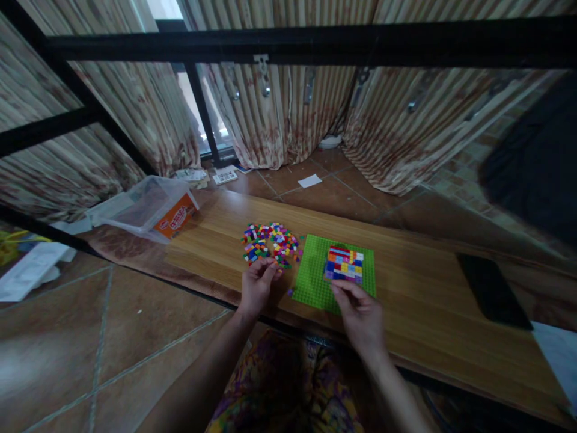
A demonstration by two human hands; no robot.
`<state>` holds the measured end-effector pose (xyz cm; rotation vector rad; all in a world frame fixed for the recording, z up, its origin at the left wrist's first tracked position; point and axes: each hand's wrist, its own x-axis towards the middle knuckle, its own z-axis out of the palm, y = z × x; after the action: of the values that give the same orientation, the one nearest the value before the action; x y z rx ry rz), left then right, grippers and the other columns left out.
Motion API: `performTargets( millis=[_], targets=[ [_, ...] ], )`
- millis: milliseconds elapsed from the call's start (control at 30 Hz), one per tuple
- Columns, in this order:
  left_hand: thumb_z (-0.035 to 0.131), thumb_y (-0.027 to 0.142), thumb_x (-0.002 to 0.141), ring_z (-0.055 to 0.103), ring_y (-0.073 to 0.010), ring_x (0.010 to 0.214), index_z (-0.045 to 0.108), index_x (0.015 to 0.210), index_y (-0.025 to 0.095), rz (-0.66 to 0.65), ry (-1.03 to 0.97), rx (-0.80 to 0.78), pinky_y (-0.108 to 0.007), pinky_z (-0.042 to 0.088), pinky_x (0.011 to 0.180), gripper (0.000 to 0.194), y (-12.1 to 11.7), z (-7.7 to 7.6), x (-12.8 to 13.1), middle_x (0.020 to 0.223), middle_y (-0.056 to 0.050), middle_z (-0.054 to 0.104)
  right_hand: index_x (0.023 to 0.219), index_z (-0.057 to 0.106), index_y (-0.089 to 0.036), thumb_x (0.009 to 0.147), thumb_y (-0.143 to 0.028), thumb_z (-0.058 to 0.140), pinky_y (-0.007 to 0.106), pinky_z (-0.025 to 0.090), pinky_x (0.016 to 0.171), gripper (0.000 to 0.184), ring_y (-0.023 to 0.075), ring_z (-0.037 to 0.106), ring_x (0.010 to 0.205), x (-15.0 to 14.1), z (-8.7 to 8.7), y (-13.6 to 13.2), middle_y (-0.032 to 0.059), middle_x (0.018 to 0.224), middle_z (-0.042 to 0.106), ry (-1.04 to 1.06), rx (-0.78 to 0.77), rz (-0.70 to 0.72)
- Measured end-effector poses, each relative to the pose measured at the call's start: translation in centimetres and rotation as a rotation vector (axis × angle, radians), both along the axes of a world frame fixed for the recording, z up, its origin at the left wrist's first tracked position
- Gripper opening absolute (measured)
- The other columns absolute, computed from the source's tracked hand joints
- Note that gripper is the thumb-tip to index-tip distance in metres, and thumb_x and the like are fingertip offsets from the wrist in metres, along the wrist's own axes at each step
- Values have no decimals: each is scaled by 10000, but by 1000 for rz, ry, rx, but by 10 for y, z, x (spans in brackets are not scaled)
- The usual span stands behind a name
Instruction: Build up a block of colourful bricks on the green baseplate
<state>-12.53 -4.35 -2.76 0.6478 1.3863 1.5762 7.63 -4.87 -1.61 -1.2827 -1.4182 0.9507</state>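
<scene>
A green studded baseplate [306, 279] lies on the wooden bench. Attached near its middle is a patch of small building bricks [345, 264] in many colours, set close together. Left of the plate spreads a loose pile of small bricks [270, 240]. My left hand [258, 285] is at the pile's near edge, thumb and forefinger pinched; small orange and yellow specks show by the fingertips, but whether they are held is unclear. My right hand [360, 313] reaches over the plate's near edge, fingers closed in a pinch at the patch's lower left corner. Anything between them is hidden.
A clear plastic box [144, 207] with an orange label stands at the bench's left end. A dark flat phone-like slab [493, 288] and a white sheet [556, 355] lie at the right. One purple brick [290, 291] sits beside the plate. A black metal frame [288, 45] crosses above.
</scene>
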Motion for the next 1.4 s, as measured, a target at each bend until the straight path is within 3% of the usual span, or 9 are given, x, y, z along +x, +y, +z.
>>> performTargets(
  millis=[133,233,367,500,600,733,1000,1233,1400],
  targets=[
    [751,379,663,624,-103,632,653,863,155,25,11,2,-217,505,625,316,2,-1,-7,741,4,666,931,687,-232,880,-264,539,318,484,771,160,187,623,842,-31,-7,-14,37,901,689,-298,89,210],
    [719,368,695,611,-100,630,653,861,162,32,102,11,-222,505,626,272,-3,-4,-12,765,9,656,974,672,-211,873,-212,546,357,454,832,162,224,587,910,-52,-9,-16,61,908,663,-544,180,276],
    [656,336,763,628,-127,716,660,874,170,1,383,13,-238,510,681,200,-17,-10,-24,813,-9,672,987,655,-216,863,-206,574,375,428,846,149,239,553,912,-66,-11,-9,69,910,625,-728,238,294],
    [588,271,823,640,-149,814,660,933,187,-71,737,26,-252,507,741,156,-32,-11,-34,889,-30,686,879,652,-228,861,-212,583,386,421,820,73,244,543,887,-68,-16,-3,63,893,616,-763,251,288],
    [557,214,838,642,-146,819,651,939,197,-128,934,82,-248,509,744,140,-34,-10,-35,888,-30,677,880,656,-223,866,-223,577,392,435,822,80,243,557,894,-65,-22,-1,64,900,635,-641,252,310],
    [510,191,869,644,-139,819,637,941,213,-171,1069,92,-243,509,744,148,-30,-11,-30,906,-30,674,980,656,-216,887,-258,545,347,489,806,151,201,612,883,-58,-22,-5,55,920,672,-261,148,283],
    [495,207,876,648,-164,907,630,976,220,-166,1167,102,-271,521,794,168,-23,-16,-27,1005,-46,671,965,726,-248,790,-362,673,350,556,764,215,180,688,807,-22,1,-2,28,931,735,337,-196,19],
    [511,225,877,654,-172,889,641,973,207,-97,1252,84,-278,524,790,162,-14,-20,-24,977,-52,674,909,745,-213,665,-361,780,374,547,754,287,178,678,736,39,3,24,49,869,745,348,-153,-289],
    [519,237,879,653,-170,853,646,964,198,-30,1303,93,-261,518,750,158,-10,-21,-19,942,-59,671,876,734,-172,674,-425,750,382,552,774,324,186,688,746,60,2,31,71,840,737,322,-163,-406]
  ],
)
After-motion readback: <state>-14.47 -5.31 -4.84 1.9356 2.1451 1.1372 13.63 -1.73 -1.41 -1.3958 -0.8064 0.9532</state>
